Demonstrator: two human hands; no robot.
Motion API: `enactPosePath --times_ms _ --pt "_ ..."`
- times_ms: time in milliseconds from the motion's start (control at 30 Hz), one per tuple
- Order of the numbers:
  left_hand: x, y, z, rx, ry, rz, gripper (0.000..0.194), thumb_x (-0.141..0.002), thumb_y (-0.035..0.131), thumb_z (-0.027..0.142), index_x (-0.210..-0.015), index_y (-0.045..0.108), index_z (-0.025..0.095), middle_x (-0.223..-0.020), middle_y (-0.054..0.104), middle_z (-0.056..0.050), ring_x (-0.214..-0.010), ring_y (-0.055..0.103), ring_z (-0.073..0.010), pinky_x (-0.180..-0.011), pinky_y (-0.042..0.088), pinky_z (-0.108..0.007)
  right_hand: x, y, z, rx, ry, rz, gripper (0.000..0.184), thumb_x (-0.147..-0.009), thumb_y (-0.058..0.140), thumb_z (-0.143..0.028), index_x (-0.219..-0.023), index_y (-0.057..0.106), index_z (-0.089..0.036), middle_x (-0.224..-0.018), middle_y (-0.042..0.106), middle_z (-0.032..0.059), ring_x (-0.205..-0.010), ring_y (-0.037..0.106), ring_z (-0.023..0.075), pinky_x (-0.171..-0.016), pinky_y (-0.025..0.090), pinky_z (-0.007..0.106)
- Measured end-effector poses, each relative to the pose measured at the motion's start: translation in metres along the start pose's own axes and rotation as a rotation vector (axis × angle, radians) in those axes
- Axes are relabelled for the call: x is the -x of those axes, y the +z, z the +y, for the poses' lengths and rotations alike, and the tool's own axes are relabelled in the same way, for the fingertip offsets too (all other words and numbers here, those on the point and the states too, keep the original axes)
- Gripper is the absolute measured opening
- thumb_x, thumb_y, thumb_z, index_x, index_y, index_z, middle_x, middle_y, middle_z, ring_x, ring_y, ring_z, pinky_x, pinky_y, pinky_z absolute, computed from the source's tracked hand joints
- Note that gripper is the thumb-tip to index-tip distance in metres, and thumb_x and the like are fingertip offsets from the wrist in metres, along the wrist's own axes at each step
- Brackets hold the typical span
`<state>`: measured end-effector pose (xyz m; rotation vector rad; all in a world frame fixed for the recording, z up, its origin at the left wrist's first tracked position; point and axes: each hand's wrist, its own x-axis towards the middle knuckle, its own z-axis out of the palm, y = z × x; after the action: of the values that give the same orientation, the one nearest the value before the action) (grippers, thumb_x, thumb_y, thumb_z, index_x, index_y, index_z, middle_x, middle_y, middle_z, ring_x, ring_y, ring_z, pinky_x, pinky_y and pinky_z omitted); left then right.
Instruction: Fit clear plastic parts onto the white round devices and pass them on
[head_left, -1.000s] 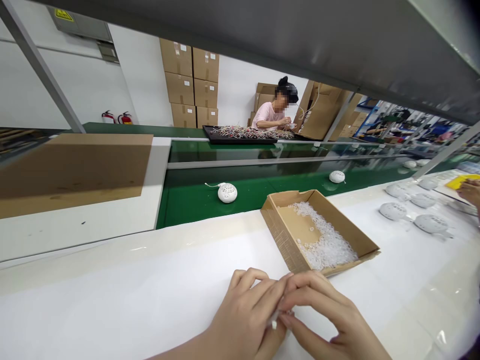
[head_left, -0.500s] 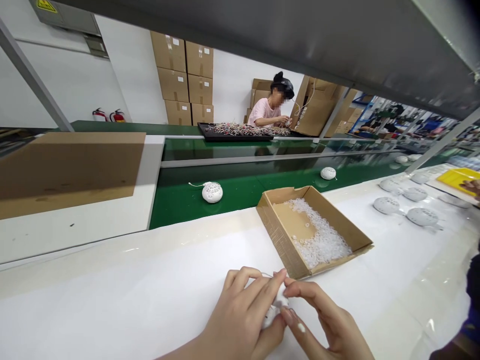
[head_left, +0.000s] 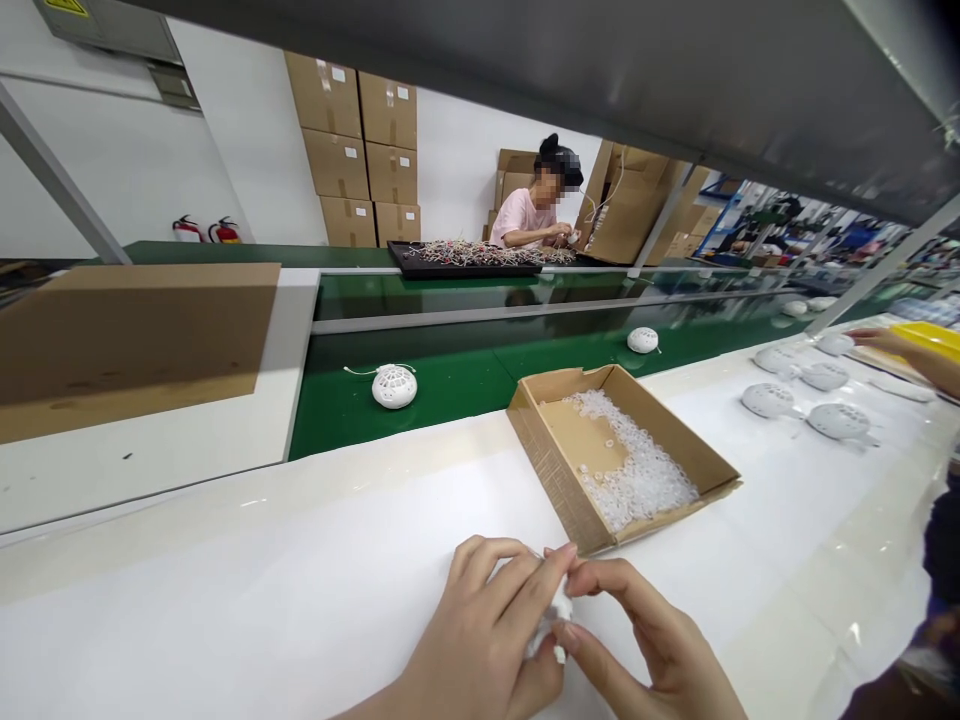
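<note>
Both my hands are low in the view, close together above the white bench top (head_left: pixel 262 560). Between them, my left hand (head_left: pixel 480 635) and my right hand (head_left: pixel 645 635) pinch a small white perforated plastic piece (head_left: pixel 559 615), mostly hidden by my fingers. Just beyond my fingertips lies an open cardboard tray (head_left: pixel 551 420) holding a heap of small clear rings (head_left: pixel 637 470). Several white perforated round units lie further right on the bench, the nearest (head_left: pixel 767 400) out of reach of my fingers.
A green conveyor belt (head_left: pixel 450 395) runs behind the bench, carrying white units (head_left: pixel 394 386). A co-worker's hand (head_left: pixel 892 342) reaches in at right near a yellow tray (head_left: pixel 930 340). Across the line, a person (head_left: pixel 532 215) sits by a black tray of wires (head_left: pixel 465 256). A grey shelf (head_left: pixel 600 70) hangs overhead.
My fingers have closed around the white piece, which now shows between them. The co-worker's hand has moved further onto the bench, and the whole scene has shifted slightly left and up in view.
</note>
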<state>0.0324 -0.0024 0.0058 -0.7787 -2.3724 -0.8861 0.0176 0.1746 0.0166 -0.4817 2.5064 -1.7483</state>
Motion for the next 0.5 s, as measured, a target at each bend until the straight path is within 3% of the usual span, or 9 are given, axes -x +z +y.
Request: enactPosePath --times_ms 100,267,367,500 --pt "0.003 0.002 -0.002 0.074 0.021 -0.025 0.063 -0.087 0.05 0.005 -0.147 0.033 0.013 -0.105 0.065 -0.011 -0.099 0.05 -0.0266 -0.088 0.051 -0.039 -0.005 -0.011 0.003 0.012 -0.101 -0.099 0.008 -0.088 0.065 -0.032 -0.096 0.067 -0.033 -0.091 0.077 -0.0071 -0.087 0.073 0.0122 -0.073 0.055 0.013" --pt "0.005 0.004 -0.001 0.111 0.043 -0.043 0.065 -0.089 0.049 0.007 -0.151 0.029 0.01 -0.105 0.064 -0.013 -0.096 0.049 -0.0269 -0.087 0.055 -0.04 -0.008 -0.022 -0.009 0.069 -0.112 -0.184 0.029 -0.083 0.071 -0.023 -0.109 0.065 -0.034 -0.098 0.076 -0.0068 -0.098 0.073 0.0142 -0.08 0.057 0.014" --pt "0.004 0.004 0.0 0.117 0.049 -0.034 0.071 -0.086 0.048 0.004 -0.152 0.025 0.01 -0.104 0.065 -0.013 -0.097 0.049 -0.0272 -0.087 0.055 -0.04 -0.005 -0.015 -0.01 0.127 -0.114 -0.103 0.024 -0.084 0.07 -0.027 -0.106 0.063 -0.034 -0.096 0.076 -0.0072 -0.096 0.073 0.0144 -0.078 0.058 0.016" --pt "0.003 0.005 0.0 0.133 0.066 0.0 0.075 -0.083 0.045 -0.002 -0.153 0.023 0.011 -0.096 0.064 -0.01 -0.095 0.05 -0.0257 -0.086 0.055 -0.038 -0.001 0.001 0.001 0.255 -0.322 0.091 0.01 -0.09 0.063 -0.038 -0.098 0.062 -0.032 -0.091 0.075 -0.007 -0.088 0.073 0.0136 -0.095 0.054 0.023"
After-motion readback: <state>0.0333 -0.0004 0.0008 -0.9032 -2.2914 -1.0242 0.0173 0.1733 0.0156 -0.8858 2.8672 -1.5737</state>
